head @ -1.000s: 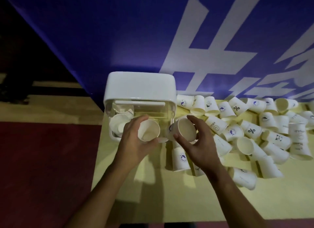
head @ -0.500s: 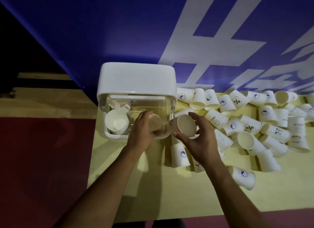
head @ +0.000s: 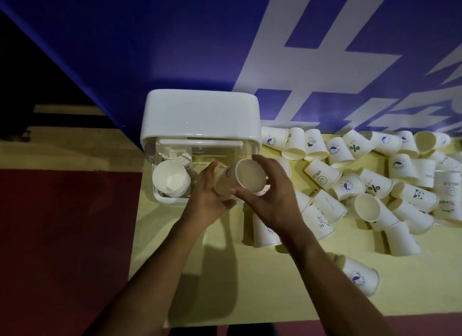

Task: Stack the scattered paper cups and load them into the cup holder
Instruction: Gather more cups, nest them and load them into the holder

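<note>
At table's left end, before the holder: loading barely begun, by the look of it.
At least one stack sits in holder's left side; left hand and right hand both grip one cup at its front; many loose cups lie scattered on table, unstacked.

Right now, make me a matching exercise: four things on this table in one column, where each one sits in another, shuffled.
1. cup holder
2. cup stack
3. held cup
4. lone cup

A. on its side, nearest the table front edge
B. inside the holder, left part
C. table's left end, by the blue wall
D. gripped by left hand and right hand

Pairs: 1-C, 2-B, 3-D, 4-A.
</note>
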The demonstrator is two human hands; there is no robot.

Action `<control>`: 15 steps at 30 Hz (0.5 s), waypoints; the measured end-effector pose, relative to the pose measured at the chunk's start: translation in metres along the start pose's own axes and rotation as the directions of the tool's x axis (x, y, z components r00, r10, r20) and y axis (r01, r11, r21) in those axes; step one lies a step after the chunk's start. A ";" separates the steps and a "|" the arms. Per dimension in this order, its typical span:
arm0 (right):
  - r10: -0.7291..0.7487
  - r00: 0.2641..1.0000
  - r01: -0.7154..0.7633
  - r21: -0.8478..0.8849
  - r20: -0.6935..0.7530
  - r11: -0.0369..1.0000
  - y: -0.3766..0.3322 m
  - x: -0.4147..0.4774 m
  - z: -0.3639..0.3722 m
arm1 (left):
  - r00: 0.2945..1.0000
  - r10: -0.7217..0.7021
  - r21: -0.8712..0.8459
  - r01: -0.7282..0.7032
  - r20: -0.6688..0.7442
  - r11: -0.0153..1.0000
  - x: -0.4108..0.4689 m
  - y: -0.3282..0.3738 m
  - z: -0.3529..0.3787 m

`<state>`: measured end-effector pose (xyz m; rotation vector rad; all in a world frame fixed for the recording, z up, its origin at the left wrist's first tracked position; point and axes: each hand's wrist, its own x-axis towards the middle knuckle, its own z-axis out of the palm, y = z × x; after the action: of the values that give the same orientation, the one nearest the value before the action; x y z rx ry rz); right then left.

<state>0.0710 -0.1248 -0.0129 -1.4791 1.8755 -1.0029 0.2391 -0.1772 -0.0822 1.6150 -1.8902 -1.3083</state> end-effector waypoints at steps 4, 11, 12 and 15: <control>-0.071 0.997 0.073 -0.045 0.041 0.996 -0.002 0.006 0.020 | 0.994 -0.107 -0.052 0.106 -0.029 0.993 -0.007 -0.007 -0.006; -0.168 0.983 0.182 -0.274 0.074 0.944 0.025 0.007 0.049 | 0.958 -0.267 -0.568 0.165 -0.102 0.806 -0.010 -0.001 -0.006; -0.156 0.985 0.172 -0.286 0.078 0.943 0.028 0.008 0.051 | 0.960 -0.257 -0.548 0.157 -0.110 0.822 -0.010 0.001 -0.007; -0.112 0.986 0.147 -0.314 0.127 0.938 0.035 0.011 0.056 | 0.963 -0.237 -0.482 0.150 -0.124 0.863 -0.008 0.004 -0.005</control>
<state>0.0923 -0.1439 -0.0733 -1.8276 1.9525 -0.6763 0.2428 -0.1725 -0.0743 1.6202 -1.2016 -1.4987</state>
